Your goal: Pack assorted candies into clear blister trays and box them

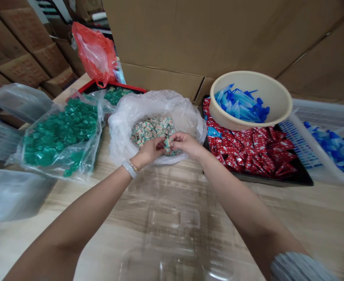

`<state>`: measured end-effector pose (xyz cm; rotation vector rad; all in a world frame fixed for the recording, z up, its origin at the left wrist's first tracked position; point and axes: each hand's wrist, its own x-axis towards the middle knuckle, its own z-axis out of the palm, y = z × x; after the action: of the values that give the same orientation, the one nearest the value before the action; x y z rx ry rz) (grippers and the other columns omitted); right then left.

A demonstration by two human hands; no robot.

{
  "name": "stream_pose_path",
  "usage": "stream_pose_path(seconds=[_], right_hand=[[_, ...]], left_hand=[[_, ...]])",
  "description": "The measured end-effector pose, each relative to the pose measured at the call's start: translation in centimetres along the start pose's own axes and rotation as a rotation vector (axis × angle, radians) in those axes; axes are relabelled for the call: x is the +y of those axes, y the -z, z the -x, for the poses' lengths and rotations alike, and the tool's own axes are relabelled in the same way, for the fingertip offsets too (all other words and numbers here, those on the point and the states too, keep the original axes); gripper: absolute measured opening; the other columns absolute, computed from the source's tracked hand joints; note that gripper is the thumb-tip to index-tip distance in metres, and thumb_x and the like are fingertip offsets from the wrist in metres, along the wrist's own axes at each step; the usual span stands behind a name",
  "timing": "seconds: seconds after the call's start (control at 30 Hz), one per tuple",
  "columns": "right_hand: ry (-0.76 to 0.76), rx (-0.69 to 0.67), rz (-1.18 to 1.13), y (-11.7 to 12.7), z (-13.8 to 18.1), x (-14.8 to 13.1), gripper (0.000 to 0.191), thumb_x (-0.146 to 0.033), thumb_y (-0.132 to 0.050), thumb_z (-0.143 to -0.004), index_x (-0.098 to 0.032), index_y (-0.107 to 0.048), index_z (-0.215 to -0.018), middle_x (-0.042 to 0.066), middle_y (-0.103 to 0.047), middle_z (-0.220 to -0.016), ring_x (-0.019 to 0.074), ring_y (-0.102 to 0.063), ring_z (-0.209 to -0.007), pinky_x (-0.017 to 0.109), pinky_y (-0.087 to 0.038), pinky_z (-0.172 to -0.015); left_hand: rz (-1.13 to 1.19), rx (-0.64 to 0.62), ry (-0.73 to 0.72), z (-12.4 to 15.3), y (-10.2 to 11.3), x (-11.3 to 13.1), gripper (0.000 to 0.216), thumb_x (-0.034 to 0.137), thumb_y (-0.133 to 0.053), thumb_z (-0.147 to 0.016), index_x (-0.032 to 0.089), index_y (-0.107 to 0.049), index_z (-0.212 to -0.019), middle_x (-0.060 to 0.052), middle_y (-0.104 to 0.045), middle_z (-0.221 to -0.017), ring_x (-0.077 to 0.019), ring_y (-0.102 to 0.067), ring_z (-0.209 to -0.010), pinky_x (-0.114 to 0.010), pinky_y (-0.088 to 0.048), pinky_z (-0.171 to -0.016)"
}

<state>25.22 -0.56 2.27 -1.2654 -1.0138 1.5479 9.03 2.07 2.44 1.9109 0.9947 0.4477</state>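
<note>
A white plastic bag (189, 117) with its rim spread wide sits on the table, filled with small green, cream and peach striped pieces (151, 128). Both hands are over the near side of its opening, close together. My right hand (186, 143) pinches a striped piece (168, 143) between thumb and fingers. My left hand (150, 150), with bracelets at its wrist, is closed just beside it, its fingertips around striped pieces partly hidden by the fingers. Below the hands, clear plastic trays with moulded hollows (172, 226) lie on the wooden table.
Left stands a clear bag of green translucent pieces (63, 128), beside a red-rimmed tray (136, 89) and a red plastic bag (97, 54). Right, a cream basin (280, 97) of blue pieces rests on a black tray of red packets (253, 150). A white basket (315, 105) holds more blue pieces.
</note>
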Motion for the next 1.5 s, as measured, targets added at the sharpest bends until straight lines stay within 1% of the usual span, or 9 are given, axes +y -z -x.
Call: stream_pose_path(seconds=[0.1,0.2,0.4,0.53,0.7,0.9,1.13,1.3,1.5], right_hand=[[-0.021,-0.025,-0.027,-0.2,0.4,-0.6,0.017,-0.019,-0.066,-0.054,-0.017,-0.054,-0.067,-0.005,-0.057,-0.055,0.0079,-0.054,-0.051,0.022,-0.047,-0.053],[-0.031,-0.017,-0.097,-0.8,1.1,-1.4,0.019,-0.018,-0.067,-0.054,-0.017,-0.054,-0.068,-0.005,-0.058,-0.057,0.0098,-0.057,-0.054,0.024,-0.048,-0.056],[0.054,0.078,-0.21,-1.2,4.1,-2.0,0.025,-0.02,-0.07,-0.051,-0.017,-0.055,-0.071,-0.005,-0.059,-0.061,0.0122,-0.06,-0.059,0.026,-0.047,-0.06],[0.04,0.063,-0.114,-0.6,7.3,-1.1,0.027,-0.025,-0.073,-0.051,-0.016,-0.058,-0.072,-0.004,-0.059,-0.061,0.0091,-0.056,-0.056,0.025,-0.046,-0.061],[0.06,0.109,0.01,0.6,11.2,-0.3,0.027,-0.029,-0.072,-0.055,-0.016,-0.059,-0.074,-0.002,-0.061,-0.065,0.0082,-0.054,-0.058,0.022,-0.043,-0.058],[0.146,0.269,0.151,3.7,15.7,-0.2,0.025,-0.028,-0.069,-0.06,-0.017,-0.056,-0.078,-0.001,-0.06,-0.07,0.0095,-0.054,-0.063,0.025,-0.043,-0.063],[0.178,0.339,0.645,5.4,18.4,2.0,0.012,-0.025,-0.054,-0.071,-0.015,-0.056,-0.079,0.0,-0.058,-0.066,0.0101,-0.051,-0.059,0.022,-0.039,-0.056],[0.175,0.264,1.111,3.6,16.9,3.4,0.017,-0.014,-0.046,-0.075,-0.015,-0.06,-0.086,0.004,-0.058,-0.082,0.0119,-0.053,-0.07,0.022,-0.039,-0.062],[0.023,0.183,1.576,2.2,15.7,3.7,0.023,-0.018,-0.038,-0.083,-0.018,-0.06,-0.088,0.007,-0.055,-0.092,0.0148,-0.055,-0.074,0.023,-0.036,-0.057]], left_hand=[[-0.013,-0.011,0.004,0.1,0.3,0.6,0.015,0.014,-0.055,-0.067,0.012,-0.059,-0.081,0.001,-0.058,-0.067,-0.0105,-0.053,-0.063,-0.021,-0.042,-0.059],[0.008,0.074,0.052,1.1,1.1,1.6,0.014,0.016,-0.057,-0.065,0.01,-0.06,-0.078,0.001,-0.056,-0.063,-0.0096,-0.05,-0.059,-0.02,-0.04,-0.056],[-0.164,0.194,0.108,7.5,2.1,2.6,0.016,0.021,-0.054,-0.07,0.011,-0.061,-0.081,-0.001,-0.06,-0.068,-0.0112,-0.053,-0.062,-0.021,-0.041,-0.059],[-0.487,0.14,0.123,10.6,0.9,1.8,0.023,0.018,-0.048,-0.074,0.013,-0.063,-0.091,-0.005,-0.061,-0.082,-0.0143,-0.056,-0.072,-0.026,-0.043,-0.07],[-0.827,-0.032,0.058,10.5,-0.6,2.0,0.026,0.017,-0.042,-0.08,0.016,-0.063,-0.094,-0.008,-0.057,-0.088,-0.0178,-0.055,-0.082,-0.028,-0.043,-0.073],[-1.019,-0.159,-0.05,10.6,-0.8,2.0,0.025,0.009,-0.038,-0.08,0.013,-0.061,-0.087,-0.011,-0.057,-0.089,-0.0212,-0.053,-0.085,-0.03,-0.043,-0.071],[-1.059,-0.252,-0.092,10.9,-0.6,2.8,0.027,0.005,-0.034,-0.079,0.01,-0.06,-0.081,-0.012,-0.056,-0.088,-0.0204,-0.053,-0.08,-0.031,-0.042,-0.067],[-1.03,-0.142,-0.214,11.4,-1.1,1.9,0.025,0.011,-0.036,-0.081,0.013,-0.06,-0.087,-0.011,-0.057,-0.093,-0.0218,-0.051,-0.089,-0.034,-0.042,-0.077],[-0.921,-0.056,-0.296,13.4,-1.7,-0.9,0.036,0.02,-0.034,-0.085,0.012,-0.049,-0.117,-0.012,-0.046,-0.125,-0.0236,-0.041,-0.113,-0.038,-0.037,-0.092]])
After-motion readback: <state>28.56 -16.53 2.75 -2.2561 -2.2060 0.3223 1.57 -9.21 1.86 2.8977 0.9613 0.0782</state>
